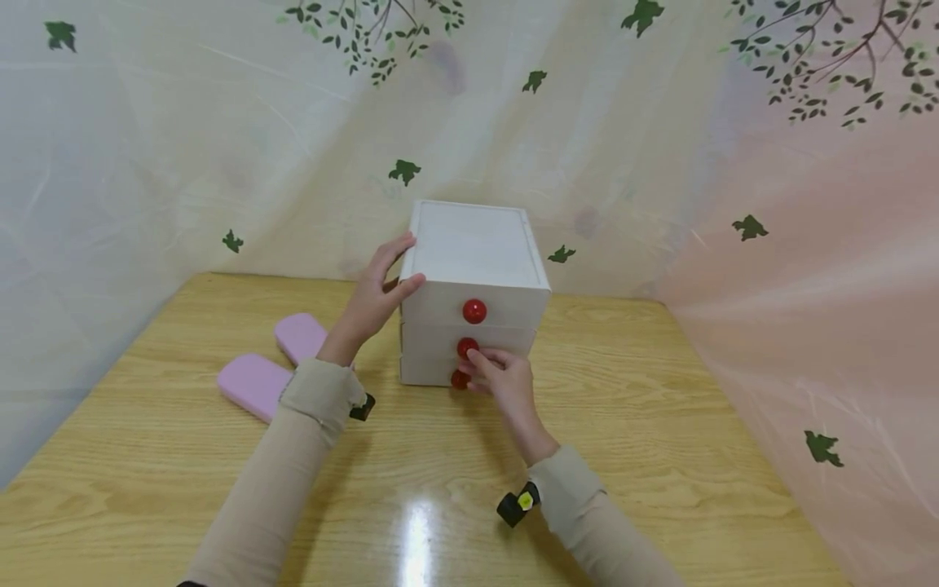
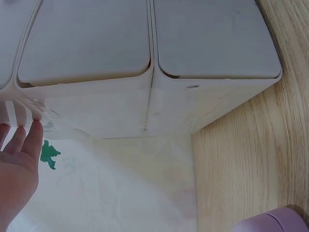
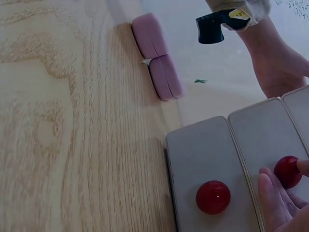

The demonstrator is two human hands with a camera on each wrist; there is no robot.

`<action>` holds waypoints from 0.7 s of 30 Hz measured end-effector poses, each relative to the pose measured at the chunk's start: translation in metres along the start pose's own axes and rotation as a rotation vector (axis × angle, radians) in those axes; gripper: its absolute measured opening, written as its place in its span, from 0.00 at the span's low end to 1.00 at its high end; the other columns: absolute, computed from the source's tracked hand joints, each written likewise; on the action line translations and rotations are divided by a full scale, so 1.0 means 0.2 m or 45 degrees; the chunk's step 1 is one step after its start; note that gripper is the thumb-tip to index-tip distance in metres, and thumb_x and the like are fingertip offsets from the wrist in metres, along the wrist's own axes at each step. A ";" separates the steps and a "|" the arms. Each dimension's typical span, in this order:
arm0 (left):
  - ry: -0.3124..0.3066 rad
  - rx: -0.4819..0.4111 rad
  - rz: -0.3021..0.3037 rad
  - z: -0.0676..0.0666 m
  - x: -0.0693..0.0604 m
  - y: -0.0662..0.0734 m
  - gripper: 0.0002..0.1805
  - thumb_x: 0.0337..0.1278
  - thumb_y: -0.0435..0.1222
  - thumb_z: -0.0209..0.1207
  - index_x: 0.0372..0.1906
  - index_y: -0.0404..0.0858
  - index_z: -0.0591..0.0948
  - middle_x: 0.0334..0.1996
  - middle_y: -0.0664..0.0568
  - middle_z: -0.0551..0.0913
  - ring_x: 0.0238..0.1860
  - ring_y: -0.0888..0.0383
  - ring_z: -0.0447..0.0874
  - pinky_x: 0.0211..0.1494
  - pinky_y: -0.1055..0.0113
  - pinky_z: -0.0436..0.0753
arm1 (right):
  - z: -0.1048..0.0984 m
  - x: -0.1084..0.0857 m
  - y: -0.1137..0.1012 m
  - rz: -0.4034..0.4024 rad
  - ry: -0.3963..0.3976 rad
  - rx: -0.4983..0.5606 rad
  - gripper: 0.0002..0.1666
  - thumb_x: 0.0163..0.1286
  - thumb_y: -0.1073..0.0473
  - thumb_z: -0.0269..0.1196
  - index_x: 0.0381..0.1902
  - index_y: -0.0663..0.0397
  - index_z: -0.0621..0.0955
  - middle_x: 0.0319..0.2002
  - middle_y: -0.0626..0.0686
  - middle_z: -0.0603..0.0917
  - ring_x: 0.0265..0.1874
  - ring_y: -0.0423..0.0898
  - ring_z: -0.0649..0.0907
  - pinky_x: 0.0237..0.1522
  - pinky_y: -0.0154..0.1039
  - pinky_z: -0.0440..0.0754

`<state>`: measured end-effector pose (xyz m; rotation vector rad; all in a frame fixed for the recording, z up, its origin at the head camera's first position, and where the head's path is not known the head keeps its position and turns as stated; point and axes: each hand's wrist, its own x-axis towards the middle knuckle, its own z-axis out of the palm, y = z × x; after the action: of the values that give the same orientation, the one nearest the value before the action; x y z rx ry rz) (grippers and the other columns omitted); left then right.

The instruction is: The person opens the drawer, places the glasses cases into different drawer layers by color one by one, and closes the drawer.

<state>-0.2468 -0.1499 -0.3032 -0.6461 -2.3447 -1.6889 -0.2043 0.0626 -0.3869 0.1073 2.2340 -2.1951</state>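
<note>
A white drawer box point(image 1: 477, 244) with three red knobs stands on the table, its drawers closed flush in the right wrist view. My left hand point(image 1: 372, 300) rests against the box's upper left side, fingers spread; in the left wrist view its fingertips point(image 2: 35, 126) touch the side wall. My right hand point(image 1: 506, 391) pinches the middle red knob point(image 1: 467, 348) between thumb and fingers. In the right wrist view that knob point(image 3: 288, 172) sits between the fingers, and the lowest knob point(image 3: 213, 197) is untouched beside them.
Two pink rounded pieces point(image 1: 254, 385) lie on the wooden table point(image 1: 645, 424) left of the box, partly behind the left forearm. A pale curtain point(image 1: 293, 147) with green leaf prints hangs behind the table and along its sides.
</note>
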 end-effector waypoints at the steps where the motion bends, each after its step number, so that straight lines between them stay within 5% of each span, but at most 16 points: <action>1: 0.000 -0.002 0.002 0.00 0.00 0.00 0.33 0.67 0.34 0.53 0.74 0.35 0.58 0.77 0.45 0.52 0.77 0.47 0.50 0.72 0.43 0.64 | 0.00 0.00 0.00 0.004 0.001 -0.006 0.16 0.68 0.57 0.63 0.44 0.67 0.83 0.42 0.62 0.88 0.36 0.45 0.89 0.37 0.38 0.88; 21: 0.007 -0.024 0.011 0.01 0.00 0.00 0.33 0.67 0.32 0.53 0.74 0.35 0.58 0.76 0.44 0.52 0.77 0.46 0.49 0.72 0.41 0.63 | 0.00 0.01 0.02 0.029 -0.005 0.124 0.16 0.69 0.60 0.62 0.46 0.70 0.82 0.39 0.60 0.89 0.32 0.41 0.88 0.31 0.34 0.87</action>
<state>-0.2473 -0.1485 -0.3045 -0.6533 -2.3216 -1.7085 -0.2056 0.0634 -0.3901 0.1280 2.1129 -2.2904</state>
